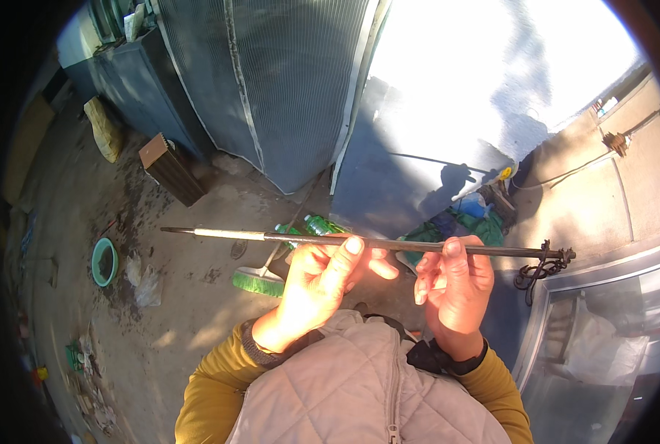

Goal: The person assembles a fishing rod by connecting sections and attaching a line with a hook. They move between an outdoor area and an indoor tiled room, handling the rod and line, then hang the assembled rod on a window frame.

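I hold a long thin dark metal rod (389, 243) level in front of my chest. Part of it near its left end is pale (230, 234), and its left tip (168, 230) is dark. My left hand (316, 287) supports the rod near its middle, thumb on top and fingers partly spread beneath. Further right, my right hand (455, 285) pinches the rod between thumb and fingers. The rod's right end reaches a black wrought-iron scroll (540, 268).
Large finned radiator panels (285, 81) lean against a wall ahead, beside a sunlit metal sheet (455, 96). On the dirt ground lie a green-bristled broom (259, 281), green bottles (319, 224), a green bowl (105, 261), a brown box (171, 169), and litter at lower left.
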`<move>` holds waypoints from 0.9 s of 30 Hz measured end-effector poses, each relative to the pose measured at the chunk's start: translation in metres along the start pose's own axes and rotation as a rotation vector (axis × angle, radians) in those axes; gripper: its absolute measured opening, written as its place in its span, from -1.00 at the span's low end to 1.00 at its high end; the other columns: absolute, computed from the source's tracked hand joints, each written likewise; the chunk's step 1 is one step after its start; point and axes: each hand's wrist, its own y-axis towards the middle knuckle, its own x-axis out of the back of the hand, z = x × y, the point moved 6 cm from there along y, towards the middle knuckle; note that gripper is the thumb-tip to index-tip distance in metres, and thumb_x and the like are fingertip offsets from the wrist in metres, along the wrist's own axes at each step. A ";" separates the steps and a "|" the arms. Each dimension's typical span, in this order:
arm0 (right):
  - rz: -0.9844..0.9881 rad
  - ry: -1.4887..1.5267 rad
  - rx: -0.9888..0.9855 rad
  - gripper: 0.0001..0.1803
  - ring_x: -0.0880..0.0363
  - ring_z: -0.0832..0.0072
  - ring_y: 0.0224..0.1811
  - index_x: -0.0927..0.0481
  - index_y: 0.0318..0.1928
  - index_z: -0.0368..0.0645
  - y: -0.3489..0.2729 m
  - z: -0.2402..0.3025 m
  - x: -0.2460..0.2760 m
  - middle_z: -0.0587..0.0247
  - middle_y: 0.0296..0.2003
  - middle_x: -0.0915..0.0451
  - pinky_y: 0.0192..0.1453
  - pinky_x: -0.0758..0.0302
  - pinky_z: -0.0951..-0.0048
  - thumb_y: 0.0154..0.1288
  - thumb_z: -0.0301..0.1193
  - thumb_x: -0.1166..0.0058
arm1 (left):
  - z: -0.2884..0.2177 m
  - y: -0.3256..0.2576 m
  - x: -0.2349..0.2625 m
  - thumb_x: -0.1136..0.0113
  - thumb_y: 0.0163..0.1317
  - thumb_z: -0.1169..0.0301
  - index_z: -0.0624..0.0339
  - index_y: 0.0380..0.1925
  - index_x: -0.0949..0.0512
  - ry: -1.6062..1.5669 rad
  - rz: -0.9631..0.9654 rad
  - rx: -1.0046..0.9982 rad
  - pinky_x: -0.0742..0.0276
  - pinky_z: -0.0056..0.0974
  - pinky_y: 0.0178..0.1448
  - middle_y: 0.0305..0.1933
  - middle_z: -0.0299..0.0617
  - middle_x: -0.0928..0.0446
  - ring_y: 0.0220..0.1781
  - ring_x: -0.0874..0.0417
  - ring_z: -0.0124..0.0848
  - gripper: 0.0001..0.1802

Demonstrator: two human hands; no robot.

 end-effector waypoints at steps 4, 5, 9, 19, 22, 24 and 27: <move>-0.024 0.014 -0.004 -0.80 -0.45 0.51 -0.68 -0.44 -0.26 -0.22 0.001 -0.001 0.001 0.10 -0.53 -0.57 -0.66 -0.41 0.54 0.38 -0.34 -0.08 | -0.001 0.002 0.000 0.13 0.48 0.16 0.27 -0.31 -0.68 0.023 0.029 -0.021 -0.20 -0.48 -0.42 -0.61 -0.43 -0.43 -0.55 -0.25 -0.68 -0.52; -0.026 0.003 -0.003 -0.80 -0.46 0.51 -0.68 -0.43 -0.26 -0.22 0.002 -0.001 0.002 0.10 -0.53 -0.57 -0.66 -0.41 0.55 0.38 -0.34 -0.08 | 0.000 0.002 0.002 0.12 0.47 0.18 0.28 -0.29 -0.67 0.047 0.045 0.002 -0.27 -0.48 -0.38 -0.58 -0.40 -0.47 -0.52 -0.32 -0.67 -0.55; -0.046 -0.002 -0.013 -0.80 -0.45 0.52 -0.68 -0.43 -0.27 -0.22 0.003 -0.003 0.002 0.10 -0.53 -0.57 -0.66 -0.41 0.55 0.39 -0.34 -0.05 | -0.002 0.002 0.000 0.06 0.45 0.27 0.31 -0.20 -0.63 0.020 0.094 -0.048 -0.49 -0.40 -0.08 -0.35 -0.25 -0.64 -0.27 -0.58 -0.55 -0.65; -0.092 0.015 -0.055 -0.79 -0.42 0.52 -0.71 -0.42 -0.27 -0.21 0.006 -0.008 0.004 0.12 -0.54 -0.55 -0.67 -0.38 0.55 0.41 -0.32 -0.03 | -0.003 0.004 0.000 0.00 0.41 0.43 0.35 -0.09 -0.58 -0.036 0.154 0.006 -0.51 -0.32 0.07 -0.16 -0.15 -0.65 -0.09 -0.61 -0.46 -0.76; -0.087 0.028 -0.091 -0.80 -0.42 0.52 -0.71 -0.43 -0.26 -0.20 0.008 -0.010 0.004 0.12 -0.53 -0.54 -0.67 -0.36 0.56 0.41 -0.31 -0.03 | -0.005 0.003 0.000 0.00 0.40 0.48 0.36 -0.04 -0.55 -0.032 0.181 -0.016 -0.50 -0.32 0.08 -0.15 -0.15 -0.64 -0.07 -0.61 -0.45 -0.76; -0.064 0.035 -0.098 -0.80 -0.42 0.52 -0.70 -0.44 -0.25 -0.19 0.010 -0.012 0.002 0.13 -0.52 -0.54 -0.67 -0.37 0.55 0.41 -0.31 -0.03 | -0.007 0.003 0.002 0.00 0.40 0.49 0.37 0.00 -0.52 -0.057 0.198 -0.033 -0.49 -0.33 0.08 -0.13 -0.15 -0.64 -0.06 -0.60 -0.46 -0.74; -0.067 0.075 -0.137 -0.81 -0.42 0.53 -0.67 -0.45 -0.24 -0.18 0.010 -0.016 0.001 0.14 -0.49 -0.53 -0.67 -0.37 0.53 0.41 -0.31 -0.03 | -0.008 0.003 0.005 0.04 0.42 0.45 0.38 0.06 -0.48 -0.063 0.235 -0.066 -0.48 -0.36 0.05 -0.10 -0.16 -0.62 -0.05 -0.58 -0.49 -0.70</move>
